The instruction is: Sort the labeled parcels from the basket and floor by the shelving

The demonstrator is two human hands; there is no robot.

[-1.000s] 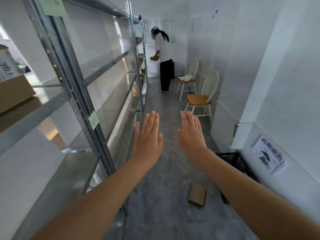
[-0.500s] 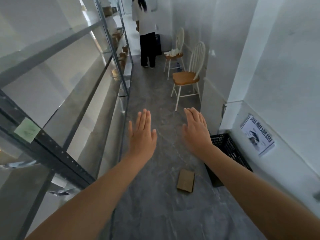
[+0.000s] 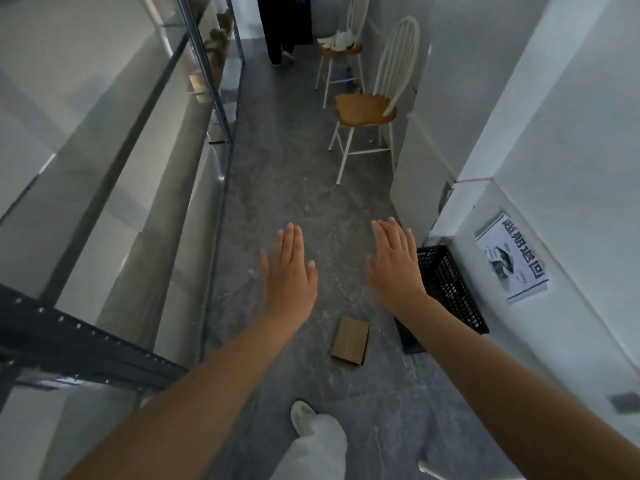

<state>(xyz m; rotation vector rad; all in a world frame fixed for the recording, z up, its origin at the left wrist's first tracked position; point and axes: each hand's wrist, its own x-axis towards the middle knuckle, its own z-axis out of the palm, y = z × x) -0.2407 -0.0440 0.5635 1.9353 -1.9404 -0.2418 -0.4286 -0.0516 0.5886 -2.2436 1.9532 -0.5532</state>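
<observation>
Gaze has dropped from the shelving (image 3: 138, 174) to the floor (image 3: 277, 188), where the parcel (image 3: 350, 340) lies near, just left of the black basket (image 3: 450, 289); left hand (image 3: 289, 275) and right hand (image 3: 394, 268) hover flat, grip apart and empty, pickup likely next.

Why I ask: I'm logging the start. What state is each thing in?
left hand, open, holding nothing
right hand, open, holding nothing
parcel, flat on the floor, untouched
basket, by the wall, contents hidden
near chair, upright, seat bare
far chair, upright, white things on seat
</observation>
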